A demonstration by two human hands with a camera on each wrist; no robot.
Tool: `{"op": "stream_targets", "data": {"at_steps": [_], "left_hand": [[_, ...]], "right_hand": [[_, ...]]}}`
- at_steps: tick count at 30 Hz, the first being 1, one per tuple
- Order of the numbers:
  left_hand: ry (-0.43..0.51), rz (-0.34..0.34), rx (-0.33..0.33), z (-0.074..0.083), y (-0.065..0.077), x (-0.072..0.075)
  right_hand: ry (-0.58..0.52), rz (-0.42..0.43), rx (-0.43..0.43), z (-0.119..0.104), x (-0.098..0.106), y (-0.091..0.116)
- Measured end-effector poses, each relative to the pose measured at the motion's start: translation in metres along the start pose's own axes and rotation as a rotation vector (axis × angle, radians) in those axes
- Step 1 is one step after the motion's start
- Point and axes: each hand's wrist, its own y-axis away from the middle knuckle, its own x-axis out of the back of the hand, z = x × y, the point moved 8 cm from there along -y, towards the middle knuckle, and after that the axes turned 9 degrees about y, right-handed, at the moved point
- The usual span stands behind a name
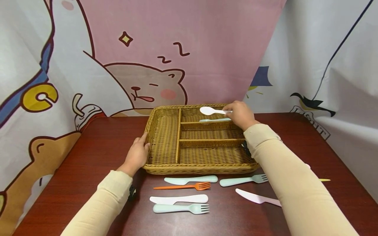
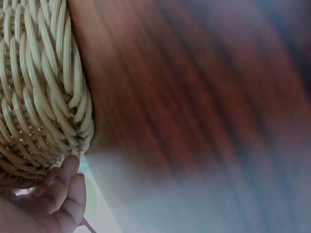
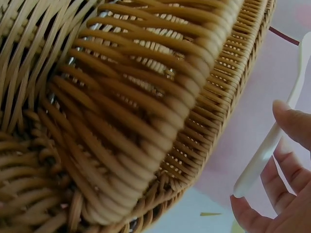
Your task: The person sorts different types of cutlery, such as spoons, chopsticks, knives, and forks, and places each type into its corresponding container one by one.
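Observation:
A white spoon (image 1: 209, 110) is pinched by its handle between the thumb and fingers of my right hand (image 1: 240, 114). That hand is over the far right compartment of a wicker basket (image 1: 163, 137), the spoon's bowl pointing left. Below the spoon a mint-green utensil (image 1: 215, 120) lies in the far compartment, its kind hard to make out. My left hand (image 1: 137, 154) holds the basket's left edge, thumb at the rim. In the left wrist view its fingers (image 2: 68, 189) bend beside the woven wall. The right wrist view shows the spoon handle (image 3: 262, 155) beyond the basket rim.
In front of the basket lie a mint knife (image 1: 190, 179), an orange fork (image 1: 183, 186), a white knife (image 1: 178, 199), two mint forks (image 1: 177, 208) and a pink knife (image 1: 257, 197). A yellow tip (image 1: 325, 180) shows past the right sleeve. A printed curtain (image 1: 221, 49) hangs behind the table.

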Motion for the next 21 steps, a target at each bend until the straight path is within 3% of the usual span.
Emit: {"op": "stream_targets", "data": {"at_steps": [21], "left_hand": [[0.022,0.019,-0.001,0.000,0.000,0.000]], "right_hand": [[0.091,-0.052,-0.029,-0.004,-0.021,-0.007]]}}
